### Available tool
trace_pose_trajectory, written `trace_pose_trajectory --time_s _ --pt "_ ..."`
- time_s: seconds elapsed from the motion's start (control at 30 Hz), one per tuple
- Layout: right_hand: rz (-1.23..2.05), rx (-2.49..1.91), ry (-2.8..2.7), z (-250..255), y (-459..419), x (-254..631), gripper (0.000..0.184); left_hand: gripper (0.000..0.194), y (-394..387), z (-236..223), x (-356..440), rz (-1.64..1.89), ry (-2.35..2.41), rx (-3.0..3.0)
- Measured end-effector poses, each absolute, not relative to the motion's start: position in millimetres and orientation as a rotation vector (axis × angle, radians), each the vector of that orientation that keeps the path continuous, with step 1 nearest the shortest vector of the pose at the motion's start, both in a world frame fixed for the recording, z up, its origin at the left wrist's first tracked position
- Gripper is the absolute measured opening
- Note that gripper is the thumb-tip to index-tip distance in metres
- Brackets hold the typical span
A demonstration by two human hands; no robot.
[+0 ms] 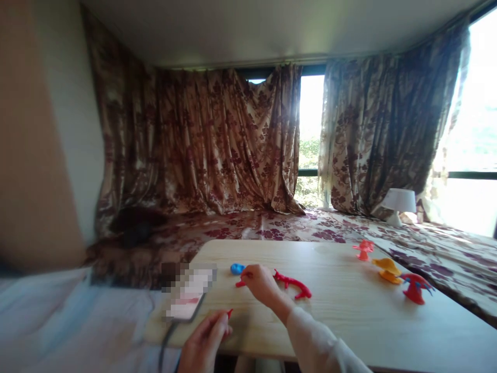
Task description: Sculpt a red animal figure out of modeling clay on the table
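My left hand (209, 336), low at the table's front edge, pinches a small pointed red piece (230, 313) between thumb and fingers. Farther forward, my right hand (262, 282) reaches over the tabletop with its fingers closed and pointing down. A short red piece (240, 284) sticks out from under these fingertips; whether they grip it or just touch it is hard to see. Just beyond them is a rounded blue piece (237, 269). To the right of my right wrist lies a curved red piece (295, 285) with small prongs, possibly modelling clay.
On the pale wooden table (334, 321), a coral figure (364, 250), a yellow one (388, 270) and a red one with blue bits (415, 288) stand at the right. A phone-like device (190, 295) with a cable lies at the left. A white lamp (399, 202) stands behind.
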State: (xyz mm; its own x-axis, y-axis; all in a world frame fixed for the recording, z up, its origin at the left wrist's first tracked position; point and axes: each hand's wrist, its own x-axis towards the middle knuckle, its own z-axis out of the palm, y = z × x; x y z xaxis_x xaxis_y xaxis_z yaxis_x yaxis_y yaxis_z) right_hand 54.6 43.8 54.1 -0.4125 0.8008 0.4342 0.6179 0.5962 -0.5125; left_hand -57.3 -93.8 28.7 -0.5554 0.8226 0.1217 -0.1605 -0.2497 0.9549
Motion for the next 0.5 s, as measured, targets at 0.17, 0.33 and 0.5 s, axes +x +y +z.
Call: trace_pose_trajectory --time_s 0.17,0.33,0.5 --pt "0.174 -1.197 -2.335 48.1 46.3 39.8 0.023 0.043 -93.3 20.6 -62.6 1.895 1.203 0.776" --pt "0.057 -1.234 -2.455 51.7 44.8 42.6 0.023 0.042 -92.8 18.4 -60.2 1.833 1.135 0.699" --pt "-0.004 -1.28 -2.492 54.9 45.4 38.3 0.02 0.042 -93.4 20.5 -62.0 1.829 1.1 0.712"
